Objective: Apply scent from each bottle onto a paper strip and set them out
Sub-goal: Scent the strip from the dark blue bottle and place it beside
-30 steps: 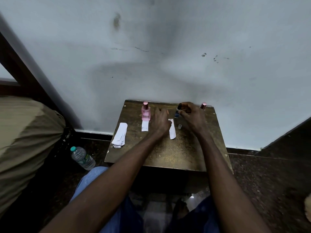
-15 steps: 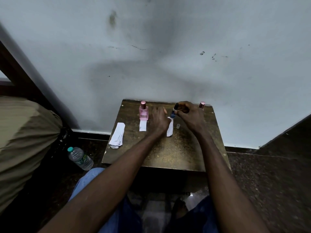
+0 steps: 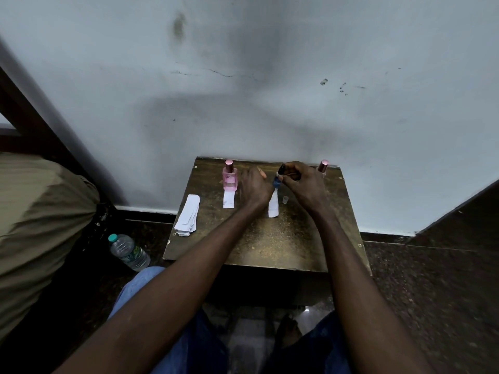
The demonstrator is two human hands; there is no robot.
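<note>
Right grip [image 3: 302, 184] clamped round small blue bottle [image 3: 277, 182], fingers at its dark top; bottle at far end of paper strip [image 3: 273, 205]. Left grip [image 3: 253, 186] curled, touching that same end; pinching or pressing, cannot tell. Clear cap [image 3: 285, 199] on table [image 3: 270, 247], just beside strip. Pink bottle [image 3: 230, 179] upright further left, second strip [image 3: 229, 200] in front, touching. Rose-capped bottle [image 3: 323, 166] behind right grip. Strip stack [image 3: 187, 215] near table's left edge. Water bottle [image 3: 129, 251] on floor.
</note>
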